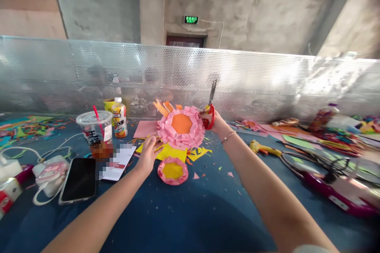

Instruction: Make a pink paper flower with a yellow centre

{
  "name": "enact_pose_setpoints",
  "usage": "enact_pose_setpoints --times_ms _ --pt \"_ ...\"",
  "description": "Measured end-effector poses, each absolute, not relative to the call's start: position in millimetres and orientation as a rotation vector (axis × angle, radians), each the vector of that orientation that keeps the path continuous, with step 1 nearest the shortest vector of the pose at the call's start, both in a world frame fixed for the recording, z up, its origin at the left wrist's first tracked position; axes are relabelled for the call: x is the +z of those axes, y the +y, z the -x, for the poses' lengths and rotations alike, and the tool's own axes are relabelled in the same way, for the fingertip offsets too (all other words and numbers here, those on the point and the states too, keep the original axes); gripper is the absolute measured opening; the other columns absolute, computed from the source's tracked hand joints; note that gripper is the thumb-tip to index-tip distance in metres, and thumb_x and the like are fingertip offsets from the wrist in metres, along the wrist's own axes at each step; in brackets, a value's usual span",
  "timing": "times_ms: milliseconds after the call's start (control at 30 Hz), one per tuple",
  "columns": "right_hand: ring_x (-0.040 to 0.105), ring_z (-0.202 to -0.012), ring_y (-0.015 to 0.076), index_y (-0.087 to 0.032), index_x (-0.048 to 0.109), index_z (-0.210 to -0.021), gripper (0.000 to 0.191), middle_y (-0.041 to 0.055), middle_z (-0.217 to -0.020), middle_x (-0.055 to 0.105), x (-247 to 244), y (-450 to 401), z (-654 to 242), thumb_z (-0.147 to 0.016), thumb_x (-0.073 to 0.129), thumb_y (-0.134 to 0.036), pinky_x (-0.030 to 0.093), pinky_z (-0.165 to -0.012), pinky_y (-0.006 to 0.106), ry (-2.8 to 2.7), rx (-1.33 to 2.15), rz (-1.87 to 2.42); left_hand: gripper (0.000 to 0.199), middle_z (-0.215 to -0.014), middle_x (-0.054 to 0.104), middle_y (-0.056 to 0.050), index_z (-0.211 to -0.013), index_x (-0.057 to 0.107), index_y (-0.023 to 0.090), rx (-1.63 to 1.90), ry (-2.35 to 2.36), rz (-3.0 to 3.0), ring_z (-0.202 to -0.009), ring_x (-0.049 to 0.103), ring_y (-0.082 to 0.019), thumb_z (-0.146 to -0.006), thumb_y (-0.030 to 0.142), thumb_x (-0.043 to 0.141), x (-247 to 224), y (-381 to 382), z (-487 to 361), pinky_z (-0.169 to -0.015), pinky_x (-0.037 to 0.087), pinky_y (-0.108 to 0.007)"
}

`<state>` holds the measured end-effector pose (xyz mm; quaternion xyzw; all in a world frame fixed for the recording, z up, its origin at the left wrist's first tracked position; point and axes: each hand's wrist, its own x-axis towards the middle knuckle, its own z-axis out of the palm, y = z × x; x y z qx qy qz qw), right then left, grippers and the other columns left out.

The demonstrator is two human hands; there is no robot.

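Note:
A pink ruffled paper flower (197, 134) with an orange centre faces me, orange paper strips sticking up from its top left. My right hand (215, 121) is closed around red-handled scissors (211, 110), blades pointing up. Its fingertips meet the flower's right edge. By the lower left edge of the flower is my left hand (147, 157), its thumb and fingers apart; whether it touches the flower is hard to tell. Below the flower, cut yellow paper (175, 152) lies on the table. Nearer to me rests a smaller round pink paper piece (172, 170) with a yellow centre.
On the left are a plastic cup (97, 134) with a red straw, a bottle (119, 118), a phone (79, 180) and cables. At the right lie a yellow-handled tool (265, 148), a purple power strip (338, 195) and coloured paper. A perforated metal screen (190, 71) stands behind.

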<state>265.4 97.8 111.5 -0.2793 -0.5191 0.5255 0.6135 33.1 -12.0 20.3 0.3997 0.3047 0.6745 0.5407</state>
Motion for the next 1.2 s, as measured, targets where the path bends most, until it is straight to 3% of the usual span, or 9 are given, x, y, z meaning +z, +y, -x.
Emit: enact_pose_setpoints --times_ms 200,367,467,633,733,967,1200 --pt "0.059 -0.053 0.0118 -0.017 0.049 -0.063 0.034 -0.0013 -0.062 0.062 101.9 60.0 -260.7 -0.043 0.076 -0.011 0.049 -0.048 0.022 -1.355 1.256 0.658 0.032 -0.073 0.061 0.002 -0.086 0.054 0.018 1.469 0.61 -0.879 -0.059 0.059 -0.009 -0.061 0.03 0.07 29.1 -27.6 -41.0 -0.054 0.048 -0.02" --pt "0.06 -0.056 0.0116 -0.019 0.046 -0.067 0.038 -0.0029 -0.066 0.062 86.4 33.7 -246.3 -0.044 0.076 -0.012 0.05 -0.052 0.023 -1.246 1.206 0.559 0.032 -0.075 0.066 -0.002 -0.084 0.059 0.015 1.411 0.669 -0.891 -0.068 0.064 -0.014 -0.055 0.014 0.072 27.4 -29.8 -41.4 -0.061 0.051 -0.024" --pt "0.057 -0.05 0.0104 -0.02 0.044 -0.065 0.036 -0.0051 -0.058 0.058 75.0 26.3 -245.8 -0.048 0.075 -0.016 0.048 -0.046 0.022 -1.091 1.141 0.54 0.036 -0.076 0.067 -0.003 -0.088 0.059 0.014 1.428 0.695 -0.918 -0.07 0.064 -0.015 -0.054 0.014 0.073 28.4 -29.7 -37.9 -0.064 0.052 -0.026" --pt "0.061 -0.059 0.0129 -0.02 0.043 -0.066 0.039 -0.005 -0.061 0.059 52.4 26.1 -263.9 -0.045 0.076 -0.02 0.05 -0.049 0.023 -0.898 1.009 0.566 0.036 -0.079 0.068 -0.004 -0.086 0.06 0.014 1.506 0.68 -0.976 -0.069 0.064 -0.015 -0.052 0.015 0.074 27.2 -28.4 -34.7 -0.061 0.051 -0.025" --pt "0.053 -0.044 0.009 -0.02 0.04 -0.063 0.039 -0.0081 -0.049 0.051 42.5 30.8 -273.8 -0.047 0.075 -0.023 0.044 -0.039 0.019 -0.906 0.939 0.631 0.034 -0.073 0.067 -0.003 -0.082 0.06 0.014 1.59 0.682 -0.979 -0.065 0.064 -0.014 -0.052 0.015 0.075 25.0 -25.7 -33.9 -0.059 0.051 -0.024" --pt "0.037 -0.032 0.0058 -0.02 0.039 -0.06 0.037 -0.0072 -0.038 0.041 30.3 25.1 -253.6 -0.064 0.062 -0.049 0.03 -0.031 0.018 -1.247 1.115 0.774 0.035 -0.078 0.068 -0.003 -0.087 0.059 0.015 1.779 0.533 -0.912 -0.076 0.065 -0.017 -0.055 0.018 0.074 28.2 -20.1 -26.2 -0.067 0.052 -0.027" --pt "0.03 -0.032 0.0036 -0.021 0.038 -0.066 0.041 -0.0093 -0.042 0.035 30.6 -6.1 -217.3 -0.067 0.054 -0.058 0.024 -0.032 0.017 -1.565 1.276 0.769 0.032 -0.075 0.068 0.0 -0.087 0.058 0.017 1.74 0.52 -0.798 -0.07 0.065 -0.018 -0.059 0.02 0.073 33.1 -17.1 -15.5 -0.063 0.054 -0.034"
